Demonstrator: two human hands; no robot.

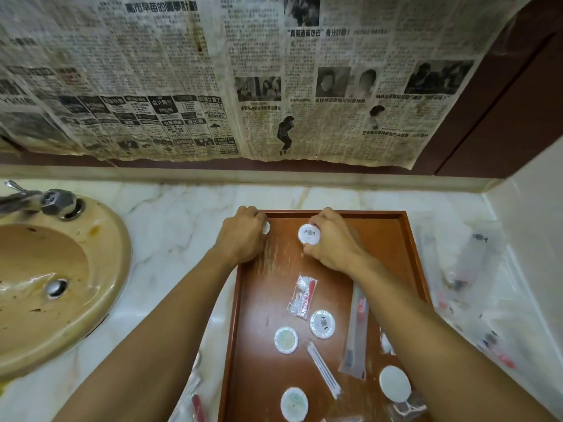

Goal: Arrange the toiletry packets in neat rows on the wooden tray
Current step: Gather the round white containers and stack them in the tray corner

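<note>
A pale marble tabletop (182, 226) is carrying a beige oval sink (45, 284) and a reddish-brown rectangular wooden tray (408, 239). At its far end the left hand (243, 236) is gripping a mostly hidden round white packet (266, 228), and the right hand (332, 239) is pinching a round white printed packet (309, 233). With loose packets lying scattered below, either forearm is likely risking knocking them askew.

Red-brown wooden tray (408, 239), white round packets (322, 324), tan sink (100, 239)
</note>
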